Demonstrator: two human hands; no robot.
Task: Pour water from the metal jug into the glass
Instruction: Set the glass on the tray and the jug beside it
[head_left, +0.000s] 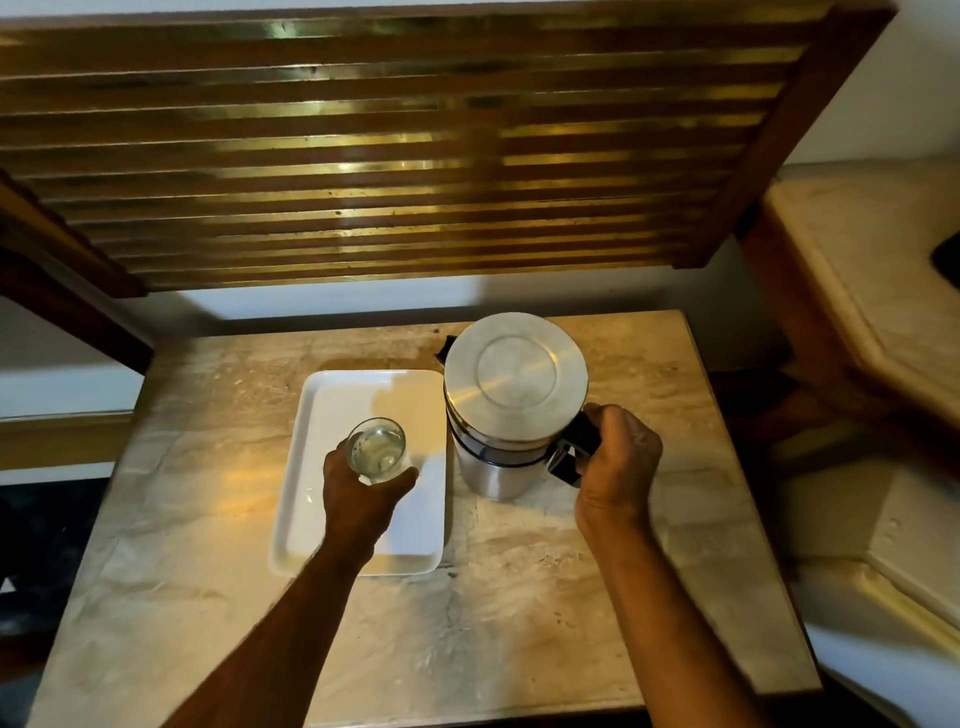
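Marble-patterned table (208, 597), white tray (322, 415) and metal jug (498, 467) standing on it

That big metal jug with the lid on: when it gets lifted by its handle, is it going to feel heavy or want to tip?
The metal jug is tall and wide beside the glass, so if full it is probably heavy. The right hand grips only the black side handle, so the weight will likely pull it spout-down. Its smooth steel looks slippery, though the handle should avoid that.

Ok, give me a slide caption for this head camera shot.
Left hand holds the glass over the white tray; right hand grips the upright metal jug.
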